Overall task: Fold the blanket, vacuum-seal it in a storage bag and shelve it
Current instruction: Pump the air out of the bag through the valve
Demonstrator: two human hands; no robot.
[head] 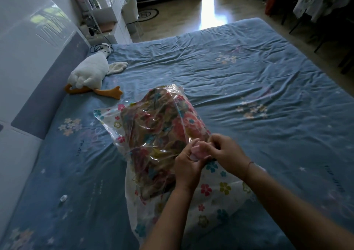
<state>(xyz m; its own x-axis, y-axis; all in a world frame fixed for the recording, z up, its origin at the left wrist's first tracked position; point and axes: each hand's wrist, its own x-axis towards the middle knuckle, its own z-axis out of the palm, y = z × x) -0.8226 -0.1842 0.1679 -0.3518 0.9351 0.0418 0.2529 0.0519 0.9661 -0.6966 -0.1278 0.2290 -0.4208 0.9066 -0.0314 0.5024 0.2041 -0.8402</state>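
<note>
Here we are over the bed (239,73), blue flowered sheet rumpled all across it; the storage bag (214,196) lies on it near the close edge, clear plastic printed with little coloured flowers. The blanket (159,127), a busy floral bundle, is inside the bag and fills its far half, bulging up under the shiny film; the near half of the bag lies flatter and looks mostly white.

Both hands meet at the right side of that bulge. The left grip (186,170) comes up from below, fingers curled and thumb on top, closed on a small pink piece (198,150) at the bag's plastic; the right grip (227,155) comes in from the right, fingertips pinching the same pink piece, narrow and tight; a thin red cord (250,165) sits on that wrist. What the pink piece is exactly, I can't tell; the fingers cover most of it.

Off to the left, a white plush goose (90,71) with orange feet lies by the padded headboard (47,89); a small clear round cap (63,198) rests on the sheet, well apart from the bag. Beyond the bed, white shelving (113,14) stands along the wall, and light glares off the wooden floor (208,14).
</note>
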